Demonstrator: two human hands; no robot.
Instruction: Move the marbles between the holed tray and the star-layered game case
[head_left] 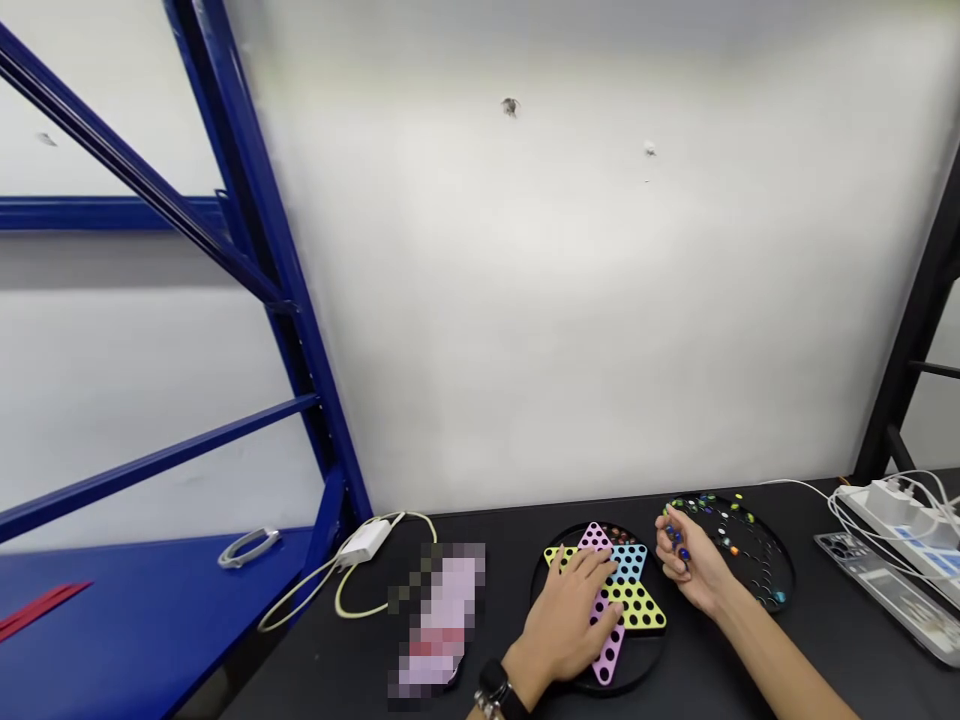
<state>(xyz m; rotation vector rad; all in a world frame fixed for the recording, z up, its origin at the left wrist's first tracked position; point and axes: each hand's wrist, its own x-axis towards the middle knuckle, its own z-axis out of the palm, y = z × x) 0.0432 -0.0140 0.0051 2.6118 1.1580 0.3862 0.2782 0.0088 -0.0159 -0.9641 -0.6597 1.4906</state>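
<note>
A star-shaped Chinese checkers board (639, 608) in pink, yellow and blue, dotted with dark holes, sits in a round black tray (649, 660). My left hand (564, 622) lies over its left half, fingers stretched out, covering part of the star. Some reddish marbles (621, 537) show at the tray's far edge. To the right, my right hand (696, 566) is turned palm inward with its fingers curled around several dark blue marbles (684, 554). It hovers by the left rim of a second round black tray (790, 572), where loose marbles of mixed colours (735, 550) lie.
On the left are a blurred-out pinkish object (448, 610) and a white adapter (364, 542) with a looping cable. At the right stand a power strip (904, 520) with white cords and a clear plastic case (892, 600). Blue metal framing (277, 270) rises at left before a white wall.
</note>
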